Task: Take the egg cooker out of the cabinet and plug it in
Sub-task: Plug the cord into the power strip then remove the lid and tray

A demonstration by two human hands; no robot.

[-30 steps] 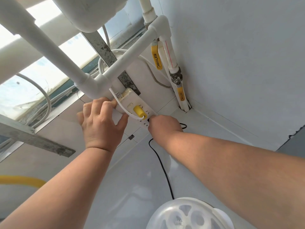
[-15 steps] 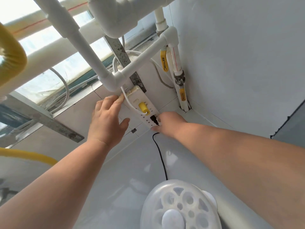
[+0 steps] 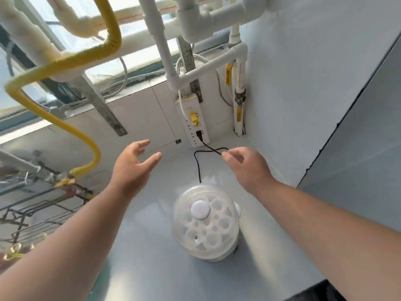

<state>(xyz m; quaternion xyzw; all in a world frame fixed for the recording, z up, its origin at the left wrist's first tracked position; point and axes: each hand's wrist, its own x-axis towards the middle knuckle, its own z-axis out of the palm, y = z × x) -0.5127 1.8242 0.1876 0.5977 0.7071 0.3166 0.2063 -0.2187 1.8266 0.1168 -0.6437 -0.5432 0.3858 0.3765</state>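
Note:
The white egg cooker (image 3: 206, 227) with a clear domed lid stands on the pale surface at lower centre. Its black cord (image 3: 198, 166) runs up to a black plug (image 3: 199, 134) seated in the white power strip (image 3: 193, 120) on the back wall. A yellow plug (image 3: 193, 118) sits in the strip above it. My left hand (image 3: 133, 165) hovers open to the left of the cord, holding nothing. My right hand (image 3: 244, 165) hovers right of the cord's loop with fingers loosely spread, its fingertips close to the cord but not gripping it.
White pipes (image 3: 173, 68) cross overhead and run down the corner with yellow valve handles (image 3: 228, 76). A yellow hose (image 3: 65, 118) loops at left. A wire rack (image 3: 43, 207) sits at lower left. A grey wall (image 3: 303, 83) closes the right side.
Both hands have drawn back from the power strip, leaving the black plug in it. The view has pulled back and the whole egg cooker shows.

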